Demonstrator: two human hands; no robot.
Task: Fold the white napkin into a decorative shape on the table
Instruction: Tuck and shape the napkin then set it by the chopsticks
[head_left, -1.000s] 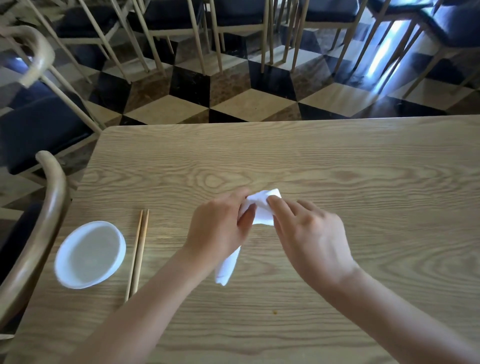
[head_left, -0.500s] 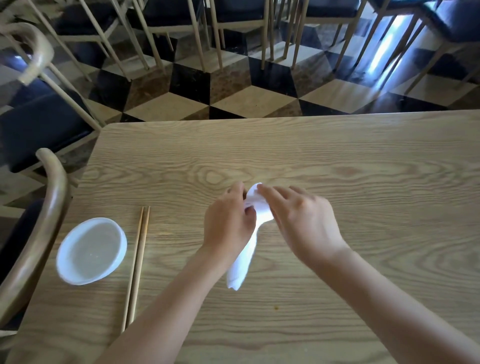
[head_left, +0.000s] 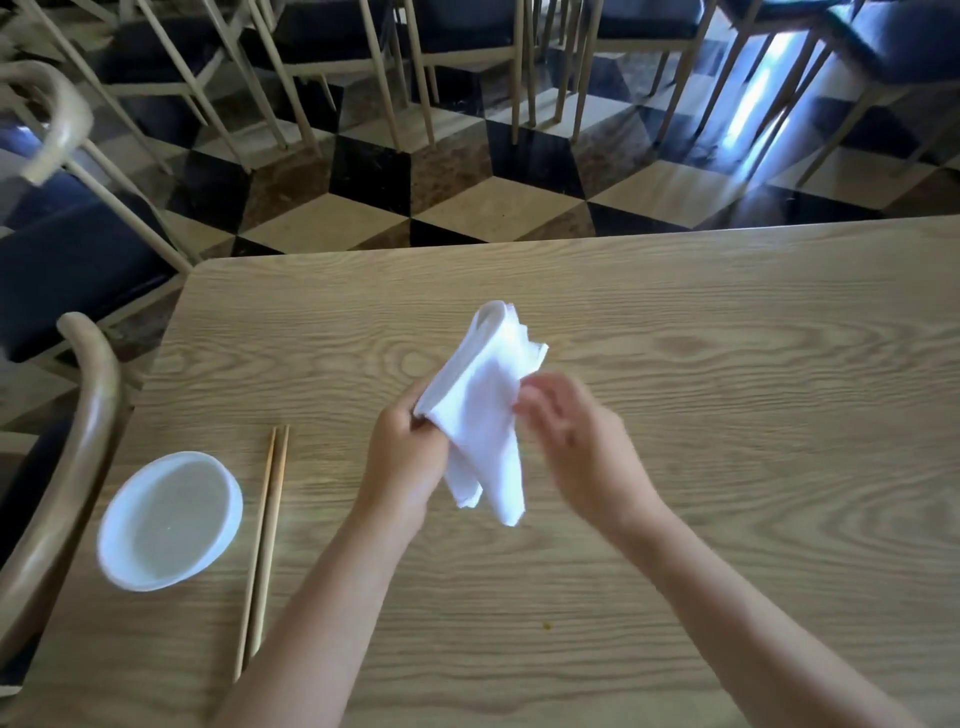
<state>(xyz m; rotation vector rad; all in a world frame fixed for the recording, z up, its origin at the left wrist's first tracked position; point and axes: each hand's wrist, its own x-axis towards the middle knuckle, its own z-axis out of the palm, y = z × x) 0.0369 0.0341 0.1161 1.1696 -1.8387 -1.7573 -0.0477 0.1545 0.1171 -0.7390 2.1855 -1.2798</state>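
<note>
A folded white cloth napkin held up above a pale wooden table.
The left hand pinches its lower left edge, and the cloth rises away from that hand. The blurred right hand sits just right of it; whether it grips cannot be told. A round white bowl and wooden chopsticks lie further left.

I get soft, even daylight on the tabletop, and shadows there are faint. A bright bluish glare streaks the glossy floor at upper right. Motion blur smears the right grip, and the napkin is nearly blown out white. Chair legs bow and soften toward the frame edges.
</note>
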